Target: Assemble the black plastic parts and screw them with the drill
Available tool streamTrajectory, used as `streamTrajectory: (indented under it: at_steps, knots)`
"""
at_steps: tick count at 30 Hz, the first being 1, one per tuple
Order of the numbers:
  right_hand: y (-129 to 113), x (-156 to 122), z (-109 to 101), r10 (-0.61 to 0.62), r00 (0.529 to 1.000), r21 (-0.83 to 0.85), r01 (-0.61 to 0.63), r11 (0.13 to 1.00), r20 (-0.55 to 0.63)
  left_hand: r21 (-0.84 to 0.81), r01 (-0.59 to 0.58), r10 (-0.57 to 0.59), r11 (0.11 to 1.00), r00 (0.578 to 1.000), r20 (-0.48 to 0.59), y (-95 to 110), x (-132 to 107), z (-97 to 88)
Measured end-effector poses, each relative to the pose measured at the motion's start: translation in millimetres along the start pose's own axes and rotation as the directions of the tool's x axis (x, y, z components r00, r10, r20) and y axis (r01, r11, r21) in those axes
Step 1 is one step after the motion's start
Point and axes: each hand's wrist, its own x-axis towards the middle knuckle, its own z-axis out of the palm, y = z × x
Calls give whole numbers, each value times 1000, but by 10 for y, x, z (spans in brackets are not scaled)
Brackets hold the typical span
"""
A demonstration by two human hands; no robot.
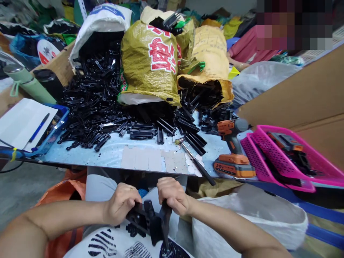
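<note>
While the left hand (122, 204) and right hand (172, 195) each grasp one side of it, a black workpiece (156, 229) is held just off the near edge of the bench (115, 152). A hammer (197, 164) overhangs that edge; to its right stands a cordless drill (234, 147), beside pink baskets (252, 154) at the near right corner. Beyond, loose black parts (91, 104) lie heaped before an olive sack (142, 53); a blue tray (60, 122) occupies the left edge.

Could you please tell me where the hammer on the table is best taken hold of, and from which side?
Probably by its black grip, from the near side: the hammer lies with its head pointing away and its grip reaching past the near table edge.
</note>
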Motion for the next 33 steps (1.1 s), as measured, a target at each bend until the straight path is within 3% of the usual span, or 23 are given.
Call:
streamTrajectory:
  at_steps: [4, 7, 10, 13, 15, 17, 19, 21, 24, 27, 30, 33]
  knots:
    - [-118, -14, 52, -41, 998, 22, 40, 999, 41, -19, -48, 48, 999, 999, -11, 111, -62, 44]
    - [-251, -26, 98, -62, 998, 33, 62, 998, 0, -33, -97, 97, 995, 995, 24, 166, -83, 69]
    - [-229, -73, 101, -94, 994, -23, 93, 995, -47, 37, -145, 142, 989, 986, 87, 124, -22, 30]
    - [24, -137, -1, -13, 997, -188, 0, 982, -72, 274, -27, -19, 961, 986, 163, -56, 177, -126]
    - [249, -163, -116, 105, 994, -331, -112, 937, -39, 487, 121, -245, 865, 949, 200, -230, 348, -256]
    - [434, -160, -229, 258, 966, -519, -207, 830, 27, 687, 182, -403, 704, 898, 175, -408, 490, -356]
    - [533, -127, -310, 415, 908, -702, -261, 663, 54, 822, 164, -465, 546, 875, 134, -555, 566, -402]
    - [542, -83, -344, 520, 852, -806, -268, 528, 58, 880, 120, -472, 459, 873, 127, -652, 573, -411]
    - [437, -39, -342, 512, 852, -851, -189, 491, 106, 889, 44, -385, 456, 910, 152, -691, 511, -444]
    - [248, -25, -334, 318, 940, -840, -71, 537, 124, 845, -133, -189, 518, 946, 264, -585, 428, -548]
    - [23, -6, -299, 25, 991, -690, 72, 720, 130, 661, -381, 105, 647, 903, 418, -321, 325, -580]
    - [-159, 23, -143, -213, 959, -357, 267, 895, 185, 361, -469, 322, 806, 859, 398, -18, 188, -391]
